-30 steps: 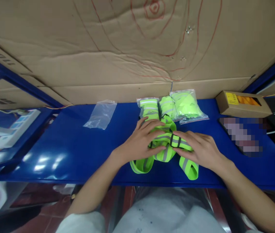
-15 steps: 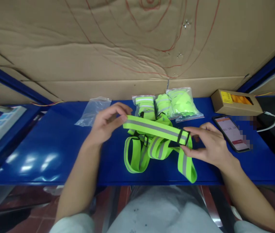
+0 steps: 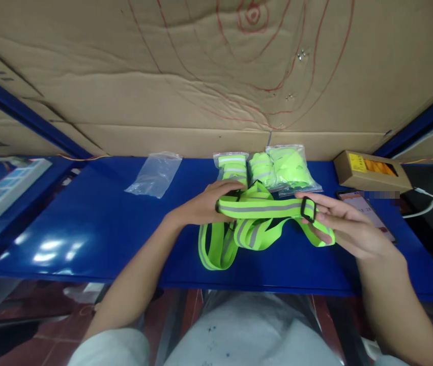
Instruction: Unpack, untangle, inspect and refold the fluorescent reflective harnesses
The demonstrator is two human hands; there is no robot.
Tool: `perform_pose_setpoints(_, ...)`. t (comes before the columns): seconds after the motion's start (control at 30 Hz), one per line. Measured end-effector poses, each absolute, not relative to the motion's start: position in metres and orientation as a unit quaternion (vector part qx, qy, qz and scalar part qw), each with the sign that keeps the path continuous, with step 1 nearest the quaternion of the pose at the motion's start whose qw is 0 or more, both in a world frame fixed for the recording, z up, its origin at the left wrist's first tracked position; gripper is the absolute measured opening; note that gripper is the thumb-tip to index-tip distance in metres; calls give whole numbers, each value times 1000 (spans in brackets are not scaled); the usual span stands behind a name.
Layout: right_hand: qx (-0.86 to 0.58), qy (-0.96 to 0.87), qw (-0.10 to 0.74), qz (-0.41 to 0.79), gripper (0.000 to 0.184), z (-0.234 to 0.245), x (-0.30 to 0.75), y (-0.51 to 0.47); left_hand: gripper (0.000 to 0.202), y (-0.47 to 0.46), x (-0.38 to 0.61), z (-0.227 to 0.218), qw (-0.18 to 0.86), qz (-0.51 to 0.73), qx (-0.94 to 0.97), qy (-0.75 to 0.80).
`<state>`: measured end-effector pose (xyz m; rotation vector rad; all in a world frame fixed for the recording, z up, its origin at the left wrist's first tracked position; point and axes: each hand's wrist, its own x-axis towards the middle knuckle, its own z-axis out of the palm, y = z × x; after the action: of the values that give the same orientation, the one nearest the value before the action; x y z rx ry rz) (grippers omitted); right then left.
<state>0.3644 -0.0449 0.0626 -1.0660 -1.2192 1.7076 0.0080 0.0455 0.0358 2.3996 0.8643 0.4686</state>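
Observation:
A neon-green reflective strap (image 3: 265, 208) with a grey stripe is stretched between my two hands above the blue table. My left hand (image 3: 208, 202) is closed on its left end, with some fingers hidden behind the webbing. At the other end, my right hand (image 3: 349, 223) grips the strap beside a black slide buckle (image 3: 308, 209), and a short loop hangs under the fingers. More of the green webbing (image 3: 218, 249) lies in loops on the table beneath, joined by black fittings. I cannot tell where each length begins.
Clear bags of green straps (image 3: 290, 165) stand at the back by a cardboard wall (image 3: 185, 101). A flat clear bag (image 3: 155, 175) lies to their left. On the right are a brown box (image 3: 372, 170) and a phone (image 3: 376, 216). A white power strip (image 3: 13, 188) sits far left.
My left hand has moved right, closer to my right hand, and now holds the strap near a black fitting. My right hand has shifted right, lifting the hanging loop. The view has tilted slightly.

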Motion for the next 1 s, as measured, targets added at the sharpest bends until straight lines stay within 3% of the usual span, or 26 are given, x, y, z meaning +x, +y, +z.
perform_pose_setpoints(0.2, -456, -497, 408, 615, 49, 66, 391, -62, 59, 52, 4, 25, 103, 189, 910, 355)
perform_pose_setpoints(0.43, -516, -537, 346, 571, 64, 61, 404, -78, 56, 45, -17, 56, -2, 249, 889, 384)
perform_pose_setpoints(0.57, -518, -624, 307, 498, 57, 62, 393, -80, 56, 39, -18, 61, -40, 219, 886, 407)
perform_pose_setpoints(0.73, -494, -720, 267, 407, 45, 57, 371, -75, 57, 36, -23, 44, 17, 98, 897, 432)
perform_pose_setpoints(0.9, -476, -769, 259, 339, 46, 55, 358, -72, 72, 12, -8, 61, 129, 93, 924, 346)
perform_pose_setpoints(1.0, -482, -798, 239, 272, 54, 59, 351, -75, 55, -3, 29, 73, 196, 124, 940, 250)
